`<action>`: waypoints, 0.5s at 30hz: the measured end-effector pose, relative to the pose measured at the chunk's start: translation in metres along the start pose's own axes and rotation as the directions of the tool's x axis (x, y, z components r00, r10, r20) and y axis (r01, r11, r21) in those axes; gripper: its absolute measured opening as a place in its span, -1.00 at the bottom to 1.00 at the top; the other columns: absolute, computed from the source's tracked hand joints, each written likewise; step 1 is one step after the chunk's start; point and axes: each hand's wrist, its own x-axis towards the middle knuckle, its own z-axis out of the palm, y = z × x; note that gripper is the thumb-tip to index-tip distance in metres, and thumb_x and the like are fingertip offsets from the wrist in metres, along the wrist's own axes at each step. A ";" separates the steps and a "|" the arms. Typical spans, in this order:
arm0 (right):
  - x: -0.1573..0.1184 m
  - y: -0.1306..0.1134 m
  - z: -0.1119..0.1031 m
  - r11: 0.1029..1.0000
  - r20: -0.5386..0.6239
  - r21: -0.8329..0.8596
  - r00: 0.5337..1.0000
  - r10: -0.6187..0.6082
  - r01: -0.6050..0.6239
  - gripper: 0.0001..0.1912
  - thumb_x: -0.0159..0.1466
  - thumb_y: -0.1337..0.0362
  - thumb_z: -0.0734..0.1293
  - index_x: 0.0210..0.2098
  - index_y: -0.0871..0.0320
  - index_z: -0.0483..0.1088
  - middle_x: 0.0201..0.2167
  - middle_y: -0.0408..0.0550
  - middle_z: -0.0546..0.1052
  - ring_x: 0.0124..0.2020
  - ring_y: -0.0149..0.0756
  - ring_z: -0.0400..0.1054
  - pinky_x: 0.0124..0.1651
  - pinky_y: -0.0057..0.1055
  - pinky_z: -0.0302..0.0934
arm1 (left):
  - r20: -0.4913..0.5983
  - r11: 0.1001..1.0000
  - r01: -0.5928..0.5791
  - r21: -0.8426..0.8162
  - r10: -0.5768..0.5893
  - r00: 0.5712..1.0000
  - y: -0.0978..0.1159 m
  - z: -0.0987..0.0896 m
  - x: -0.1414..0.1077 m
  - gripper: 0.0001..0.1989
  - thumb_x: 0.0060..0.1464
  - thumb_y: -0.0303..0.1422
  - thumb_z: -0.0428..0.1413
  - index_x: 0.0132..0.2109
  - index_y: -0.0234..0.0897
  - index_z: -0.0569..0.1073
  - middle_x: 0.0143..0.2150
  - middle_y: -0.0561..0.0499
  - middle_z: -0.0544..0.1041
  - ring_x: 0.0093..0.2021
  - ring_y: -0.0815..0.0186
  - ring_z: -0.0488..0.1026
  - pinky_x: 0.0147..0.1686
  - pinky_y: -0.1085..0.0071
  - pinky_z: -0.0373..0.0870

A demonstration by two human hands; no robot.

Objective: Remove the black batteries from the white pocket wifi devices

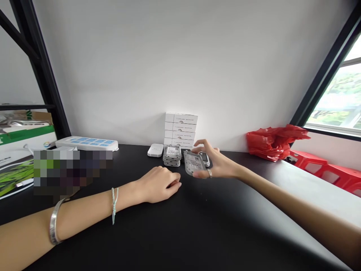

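My right hand (213,160) holds a small grey electronic device (194,162) by its edges, thumb below and fingers above, tilted just over the table. It has rounded corners and a printed label inside its open back. My left hand (162,184) rests on the black table, fingers curled in a loose fist with nothing visible in it. Beyond the hands stands a stack of similar grey devices (172,155). Left of it lies a short pile of white covers (155,150). More devices (205,159) sit partly hidden behind my right hand.
Several white boxes (181,130) are stacked against the wall. A white power strip (87,143) lies at the back left, near a green and white carton (28,141). At the right are a red plastic bag (273,142) and red stools (332,169).
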 end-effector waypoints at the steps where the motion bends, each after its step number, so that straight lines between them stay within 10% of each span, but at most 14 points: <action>1: -0.010 0.002 0.001 1.000 0.023 -0.005 0.999 0.029 -0.028 -0.17 -0.05 -0.12 0.43 0.04 -0.05 -0.04 0.07 0.04 0.37 0.07 0.11 0.16 0.09 0.04 -0.03 | 0.003 1.000 -0.006 0.028 0.006 1.000 0.001 -0.002 0.000 -0.72 0.21 -0.30 -0.09 -0.48 -0.23 0.23 -0.62 0.12 0.36 -0.62 0.36 0.30 -0.57 0.45 0.04; 7: -0.052 0.001 0.016 0.997 0.126 0.009 0.989 0.081 -0.082 -0.06 -0.12 -0.17 0.44 0.10 -0.06 -0.05 0.11 0.01 0.28 0.00 0.09 0.15 0.04 0.01 0.06 | -0.039 0.958 -0.058 0.281 0.072 0.997 0.006 -0.029 0.014 -0.74 0.18 -0.35 -0.07 -0.47 -0.26 0.30 -0.55 0.04 0.42 -0.54 0.30 0.37 -0.52 0.41 0.09; 15: -0.054 -0.001 0.016 0.982 0.175 0.167 0.983 0.054 -0.084 0.08 -0.19 -0.15 0.50 0.15 -0.08 -0.13 0.18 0.04 0.21 0.15 0.16 0.02 0.10 0.01 0.01 | 0.029 0.993 0.036 0.115 -0.040 0.999 -0.020 -0.044 0.099 -0.66 0.04 -0.14 0.07 -0.13 -0.28 0.46 -0.09 -0.10 0.48 -0.07 0.11 0.39 -0.20 0.33 0.31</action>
